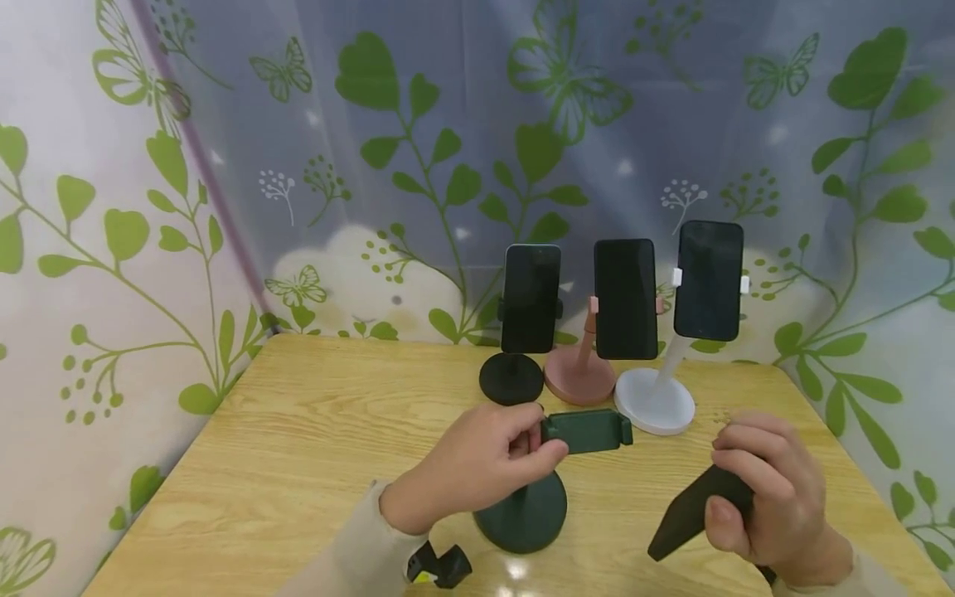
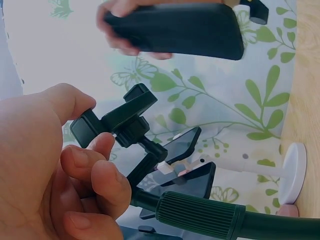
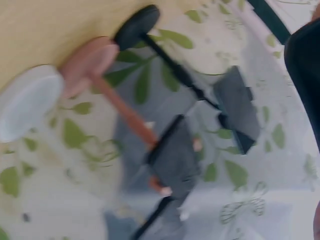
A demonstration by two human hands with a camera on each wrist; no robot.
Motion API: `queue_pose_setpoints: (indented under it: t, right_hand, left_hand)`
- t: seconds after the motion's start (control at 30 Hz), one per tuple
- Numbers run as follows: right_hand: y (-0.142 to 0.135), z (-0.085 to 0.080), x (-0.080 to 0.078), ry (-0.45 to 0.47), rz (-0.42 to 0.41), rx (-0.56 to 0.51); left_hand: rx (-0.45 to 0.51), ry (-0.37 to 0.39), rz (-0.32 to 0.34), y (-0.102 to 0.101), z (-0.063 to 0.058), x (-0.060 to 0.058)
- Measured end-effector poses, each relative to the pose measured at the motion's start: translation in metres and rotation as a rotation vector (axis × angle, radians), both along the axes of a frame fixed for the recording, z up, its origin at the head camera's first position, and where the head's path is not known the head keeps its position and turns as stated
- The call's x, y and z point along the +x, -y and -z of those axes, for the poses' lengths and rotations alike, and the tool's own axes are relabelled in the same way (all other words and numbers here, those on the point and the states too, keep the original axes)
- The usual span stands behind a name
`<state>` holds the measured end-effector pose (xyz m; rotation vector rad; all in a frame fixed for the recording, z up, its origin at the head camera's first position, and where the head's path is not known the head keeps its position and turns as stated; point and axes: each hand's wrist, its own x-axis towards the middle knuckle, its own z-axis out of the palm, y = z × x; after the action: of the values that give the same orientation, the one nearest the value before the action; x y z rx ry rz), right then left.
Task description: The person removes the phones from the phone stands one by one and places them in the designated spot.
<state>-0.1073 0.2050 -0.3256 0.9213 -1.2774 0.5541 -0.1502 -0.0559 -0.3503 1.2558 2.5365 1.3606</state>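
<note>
My left hand pinches one end of the holder on a dark green phone stand. In the left wrist view, the thumb is on the outer lip of the green clamp, and the ribbed stem runs off to the right. The stand's round base sits on the table below. Off to the right, my right hand grips a black phone, tilted and apart from the stand. Part of that phone shows at the right wrist view's edge. The green holder carries no phone.
Behind stand a black phone stand, a pink one and a white one, each with an upright phone. A leaf-patterned curtain borders the wooden table. A small black device is at my left wrist.
</note>
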Motion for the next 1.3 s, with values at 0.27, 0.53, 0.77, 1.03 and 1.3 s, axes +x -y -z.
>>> queue_pose_setpoints:
  t: [0.27, 0.53, 0.77, 1.03, 1.3]
  right_hand:
    - [-0.040, 0.027, 0.000, 0.117, 0.207, 0.094]
    - [-0.070, 0.049, -0.004, 0.208, 0.304, 0.183]
    - [-0.093, 0.071, -0.004, 0.310, 0.391, 0.269]
    - [-0.114, 0.097, -0.008, 0.423, 0.494, 0.336]
    - [-0.120, 0.107, -0.013, 0.516, 0.534, 0.386]
  left_hand:
    - [-0.004, 0.010, -0.006, 0.002, -0.001, 0.001]
    - [-0.008, 0.006, -0.010, 0.001, -0.002, 0.001]
    - [-0.002, 0.013, -0.003, 0.001, -0.001, 0.001]
    - [-0.011, 0.010, -0.004, 0.000, 0.000, 0.000]
    - [-0.015, 0.009, 0.003, 0.000, -0.001, 0.000]
